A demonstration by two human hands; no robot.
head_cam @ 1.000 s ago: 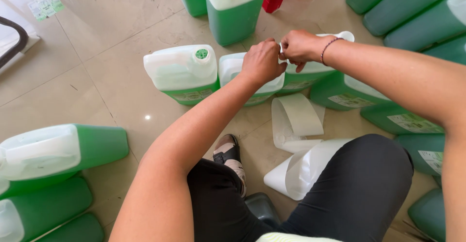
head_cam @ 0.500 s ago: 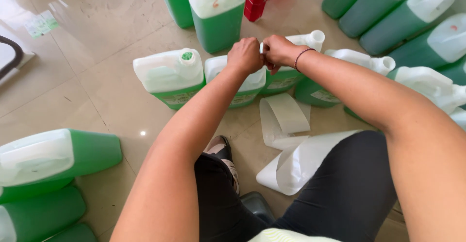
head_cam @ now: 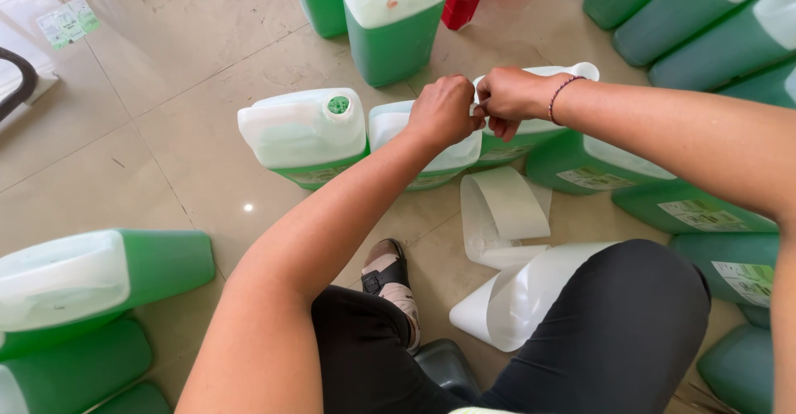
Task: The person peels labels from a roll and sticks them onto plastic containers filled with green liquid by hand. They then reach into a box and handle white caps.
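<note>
Head view: both hands meet over a row of green plastic jugs lying on their sides on the beige tiled floor (head_cam: 166, 115). The left hand (head_cam: 444, 111) and the right hand (head_cam: 514, 94) are curled into loose fists, knuckles almost touching, fingertips pinched on something small and white between them; it is mostly hidden, so I cannot tell for certain what it is, though it looks like a thin paper or film edge. That pinched piece hangs just above the green jug with translucent white top (head_cam: 431, 153) directly under the left hand, and beside the neighbouring jug with a white spout (head_cam: 539, 136) under the right wrist.

A curling strip of white glossy backing paper (head_cam: 506, 215) lies on the floor near the person's black-trousered knee (head_cam: 630, 314). Such paper likely handles light, limp and slippery, easily creased, best taken at a corner with fingertips. The filled jugs probably feel heavy and stiff, smooth-walled, best held at the moulded handle. A further jug with a green screw cap (head_cam: 303, 132) lies to the left, apart from both hands
</note>
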